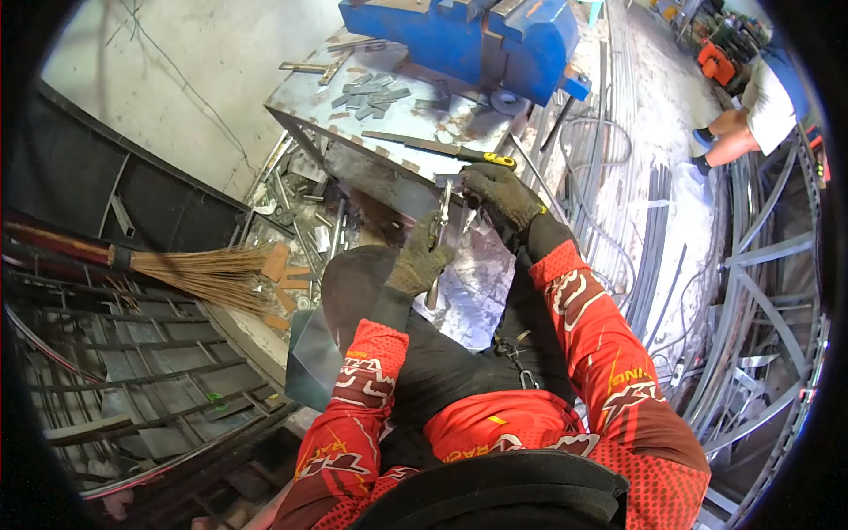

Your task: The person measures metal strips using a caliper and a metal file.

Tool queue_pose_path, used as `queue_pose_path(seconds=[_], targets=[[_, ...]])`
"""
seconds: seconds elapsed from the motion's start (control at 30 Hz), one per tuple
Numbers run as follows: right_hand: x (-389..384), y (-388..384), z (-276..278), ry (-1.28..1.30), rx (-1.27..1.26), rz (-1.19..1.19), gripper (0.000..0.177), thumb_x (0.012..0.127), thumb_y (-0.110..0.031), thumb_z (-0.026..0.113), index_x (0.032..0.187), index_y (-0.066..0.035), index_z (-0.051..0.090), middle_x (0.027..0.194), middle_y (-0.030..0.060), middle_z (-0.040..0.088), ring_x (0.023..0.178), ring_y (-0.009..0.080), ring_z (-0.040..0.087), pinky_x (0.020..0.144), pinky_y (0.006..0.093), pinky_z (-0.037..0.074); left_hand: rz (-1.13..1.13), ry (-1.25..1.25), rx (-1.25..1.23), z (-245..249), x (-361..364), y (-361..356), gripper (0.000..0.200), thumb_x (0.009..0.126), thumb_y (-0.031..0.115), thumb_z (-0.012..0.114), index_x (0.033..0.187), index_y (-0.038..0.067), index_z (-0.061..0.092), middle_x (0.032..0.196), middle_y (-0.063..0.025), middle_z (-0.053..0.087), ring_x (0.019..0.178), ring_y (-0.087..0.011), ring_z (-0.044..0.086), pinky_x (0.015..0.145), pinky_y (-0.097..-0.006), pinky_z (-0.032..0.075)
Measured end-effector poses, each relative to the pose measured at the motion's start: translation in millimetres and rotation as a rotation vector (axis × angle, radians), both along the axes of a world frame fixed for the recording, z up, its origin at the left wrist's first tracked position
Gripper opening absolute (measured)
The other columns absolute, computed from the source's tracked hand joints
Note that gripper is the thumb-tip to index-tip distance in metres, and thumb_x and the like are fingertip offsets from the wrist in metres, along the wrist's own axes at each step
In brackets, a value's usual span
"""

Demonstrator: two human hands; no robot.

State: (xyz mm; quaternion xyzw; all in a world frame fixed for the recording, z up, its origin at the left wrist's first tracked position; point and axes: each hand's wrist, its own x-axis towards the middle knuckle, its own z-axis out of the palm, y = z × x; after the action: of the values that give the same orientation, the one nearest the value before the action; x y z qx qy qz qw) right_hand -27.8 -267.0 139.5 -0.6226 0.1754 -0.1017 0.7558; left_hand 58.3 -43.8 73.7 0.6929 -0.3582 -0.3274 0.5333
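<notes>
My left hand [422, 256], in a dark knitted glove, is closed around a slim metal tool [443, 208] that points up toward the table edge. My right hand [503, 193], gloved too, is closed beside the tool's upper end, on something I cannot make out. A small dark metal piece [448, 179] sits at the tip of the tool. Just beyond my hands, a file with a yellow and black handle [488, 158] lies on the metal table [344, 132]. Several small flat metal pieces [375, 95] are scattered farther back on the tabletop.
A blue machine [459, 44] stands on the table's far side. A straw broom [203, 269] and metal scraps [305, 212] are at the left. Long metal bars [655, 238] lie on the floor at the right, near another person's legs [735, 137]. Curved metal frames [768, 256] stand far right.
</notes>
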Motion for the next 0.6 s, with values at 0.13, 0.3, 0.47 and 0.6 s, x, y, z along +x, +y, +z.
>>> queue_pose_path(seconds=[0.13, 0.3, 0.47, 0.6], targets=[[0.6, 6.6, 0.8, 0.036, -0.328, -0.083, 0.027, 0.1, -0.021, 0.07, 0.109, 0.004, 0.072, 0.092, 0.0044, 0.069, 0.083, 0.0109, 0.063, 0.075, 0.0311, 0.053, -0.009, 0.009, 0.026, 5.4, -2.6, 1.8, 0.078, 0.086, 0.015, 0.08, 0.153, 0.003, 0.043, 0.141, -0.0208, 0.058, 0.129, -0.033, 0.058, 0.11, -0.0434, 0.047], [-0.9, 6.0, 0.9, 0.094, -0.329, -0.046, 0.024, 0.099, -0.018, 0.069, 0.106, 0.005, 0.072, 0.083, 0.0053, 0.07, 0.073, 0.0115, 0.063, 0.067, 0.0306, 0.053, -0.021, -0.018, 0.033, 7.6, -4.3, -3.0, 0.074, 0.086, 0.014, 0.077, 0.152, 0.003, 0.044, 0.137, -0.0192, 0.06, 0.126, -0.0331, 0.059, 0.107, -0.0423, 0.048], [14.2, 18.1, -20.3, 0.002, -0.274, -0.21, 0.021, 0.101, -0.018, 0.067, 0.099, 0.003, 0.069, 0.077, 0.0045, 0.067, 0.064, 0.0111, 0.061, 0.059, 0.0292, 0.05, -0.014, -0.013, 0.011, 16.3, -2.7, -6.9, 0.072, 0.086, 0.013, 0.075, 0.15, 0.002, 0.044, 0.134, -0.0193, 0.059, 0.125, -0.0327, 0.058, 0.108, -0.0417, 0.047], [15.7, 21.8, -16.6, 0.006, -0.313, -0.287, 0.024, 0.103, -0.021, 0.067, 0.091, 0.0, 0.066, 0.074, 0.0033, 0.064, 0.059, 0.0104, 0.059, 0.053, 0.0273, 0.048, -0.032, 0.046, 0.006, 2.3, 2.0, -10.8, 0.074, 0.085, 0.013, 0.074, 0.151, 0.002, 0.043, 0.135, -0.0201, 0.057, 0.125, -0.0331, 0.058, 0.109, -0.0418, 0.046]])
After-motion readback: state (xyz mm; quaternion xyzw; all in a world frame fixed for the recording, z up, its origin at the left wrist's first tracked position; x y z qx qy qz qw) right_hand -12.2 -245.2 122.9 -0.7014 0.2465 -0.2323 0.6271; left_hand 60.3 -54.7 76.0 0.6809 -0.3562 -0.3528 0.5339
